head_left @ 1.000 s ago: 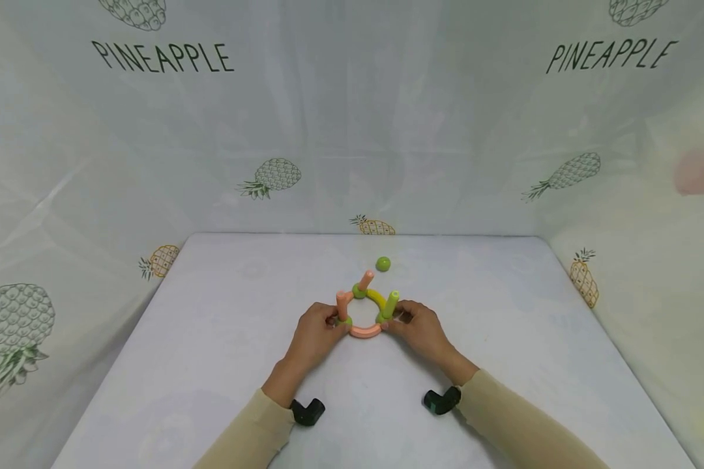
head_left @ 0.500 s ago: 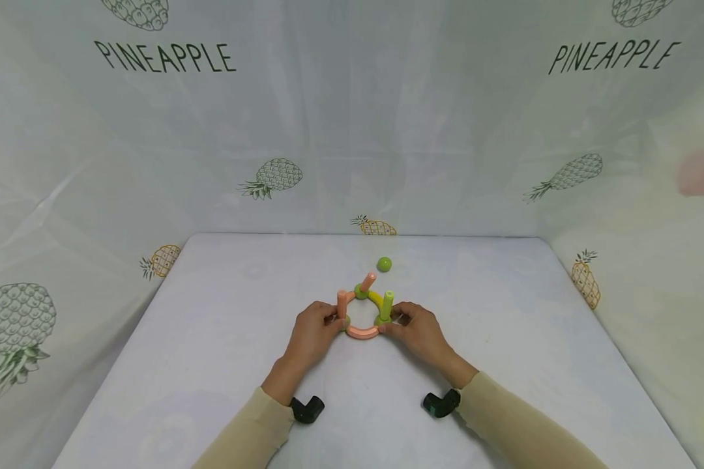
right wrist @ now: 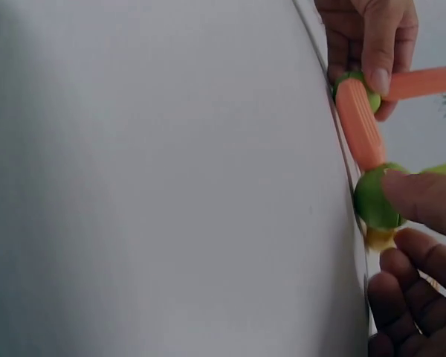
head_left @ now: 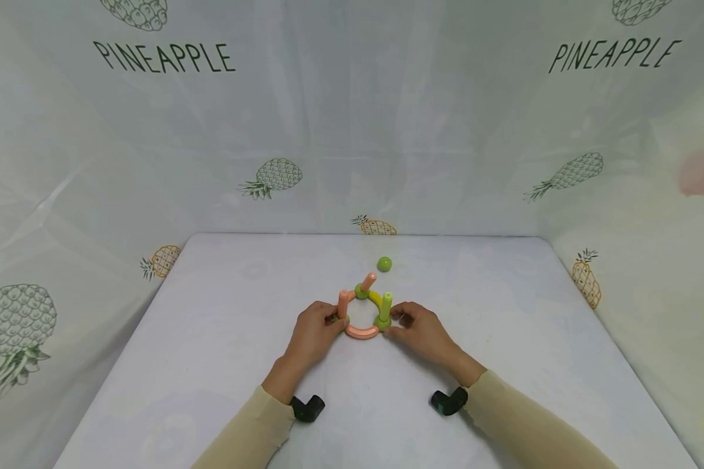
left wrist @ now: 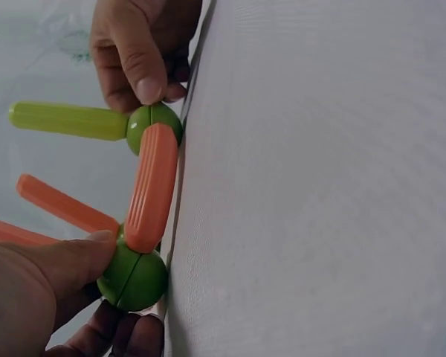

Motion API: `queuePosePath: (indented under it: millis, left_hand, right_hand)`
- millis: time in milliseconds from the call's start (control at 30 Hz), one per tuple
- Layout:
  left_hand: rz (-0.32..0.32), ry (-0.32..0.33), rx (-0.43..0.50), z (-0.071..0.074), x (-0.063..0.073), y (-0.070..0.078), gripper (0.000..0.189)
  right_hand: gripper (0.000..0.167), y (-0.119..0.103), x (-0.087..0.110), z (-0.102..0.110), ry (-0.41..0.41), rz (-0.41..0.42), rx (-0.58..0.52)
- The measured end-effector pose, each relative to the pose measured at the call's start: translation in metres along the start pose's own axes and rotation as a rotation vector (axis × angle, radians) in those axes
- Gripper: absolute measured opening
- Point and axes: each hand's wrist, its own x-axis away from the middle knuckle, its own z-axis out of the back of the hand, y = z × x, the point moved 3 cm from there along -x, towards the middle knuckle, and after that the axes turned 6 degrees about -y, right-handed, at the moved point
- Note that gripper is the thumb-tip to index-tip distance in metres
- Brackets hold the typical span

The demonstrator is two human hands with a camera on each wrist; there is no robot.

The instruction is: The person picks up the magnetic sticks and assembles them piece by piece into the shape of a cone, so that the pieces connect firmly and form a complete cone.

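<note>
Several green balls joined by curved sticks form a ring on the table. An orange curved stick lies at the front and a yellow curved stick at the back right. From the balls rise an orange rod at left, another orange rod at the back and a lime rod at right. My left hand pinches the left green ball between thumb and fingers. Beside the right green ball is my right hand, thumb against it, fingers loosely apart from it.
A loose green ball sits on the white table behind the ring. A pineapple-print curtain hangs beyond the table's back edge. Black wrist devices sit at both cuffs.
The ring has shifted slightly, and the lime rod has gone from leaning right to nearly upright. My right hand has loosened its pinch and drawn a little to the right.
</note>
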Motion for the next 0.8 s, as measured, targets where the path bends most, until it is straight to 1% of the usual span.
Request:
queuePosePath:
  millis: [67,167,233,400,533,633,800]
  left_hand:
    - [0.0,-0.002,-0.002,0.001,0.0,0.0,0.028]
    - [-0.005,-0.008,0.0,0.002,0.0,0.0,0.028]
    - [-0.002,-0.013,0.005,0.002,0.0,0.0,0.028]
    - [0.019,-0.031,0.014,0.003,-0.002,-0.001,0.024]
    - [0.028,-0.039,0.014,0.005,-0.003,-0.002,0.023]
    - [0.03,-0.049,0.006,0.006,-0.003,-0.002,0.025]
    - [0.019,-0.071,0.011,0.006,-0.004,-0.001,0.025]
  right_hand:
    - [0.032,0.001,0.0,0.003,-0.021,0.001,-0.007]
    - [0.029,0.002,-0.001,0.009,-0.029,-0.01,-0.037]
    - [0.028,0.003,-0.002,0.012,-0.023,-0.021,-0.053]
    - [0.024,0.005,-0.007,0.016,-0.008,-0.015,-0.083]
    - [0.026,0.006,-0.012,0.018,0.028,0.013,-0.107]
    - [0.029,0.006,-0.019,0.02,0.051,0.03,-0.099]
    - [0.032,0.002,-0.032,0.018,0.058,0.05,-0.091]
